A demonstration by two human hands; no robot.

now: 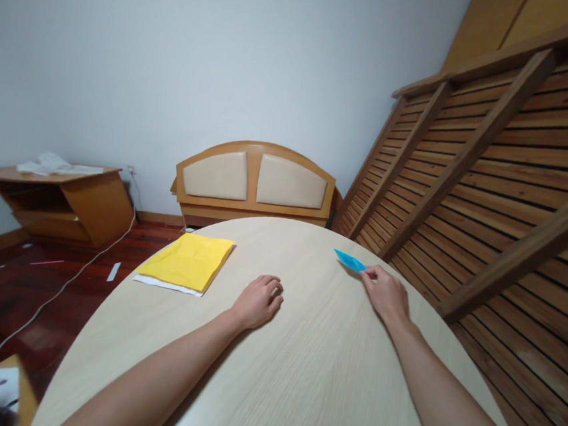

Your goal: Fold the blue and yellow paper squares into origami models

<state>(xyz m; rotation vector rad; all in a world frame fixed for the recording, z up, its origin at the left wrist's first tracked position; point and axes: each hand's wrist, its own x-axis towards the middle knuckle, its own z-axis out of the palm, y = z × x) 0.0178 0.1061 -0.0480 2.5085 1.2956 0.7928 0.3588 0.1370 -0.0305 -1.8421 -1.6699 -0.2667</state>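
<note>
Containers first. At left in the frame we log one cabinet [96, 205], its shelf opening dark; we cannot tell what is inside. Loose white papers [50, 164] lie on its top. In the lower left corner, one tan box [27, 389], partly cut off, with a white sheet showing at its side; whether the sheet is inside, we cannot tell.

Counts: one round bench [298, 382], two bare hands, one blue paper, one yellow paper. Our right hand [387, 293], right of centre, pinches the near end of the blue paper [350, 260] between thumb and fingers. The paper's pointed end aims toward the upper left; contact with the bench is unclear. Our left hand [259, 301], at mid-frame, lies palm down, fingers loosely curled, gripping nothing. The yellow paper [186, 260] lies left of it, with a white layer [169, 287] showing along its lower edge.

Edges and room: yellow paper sits near the bench's left rim; blue paper nearer the far right rim. Bench top shows between our two hands, which are well apart. Beyond the right rim leans one slatted wooden frame [417, 186].
</note>
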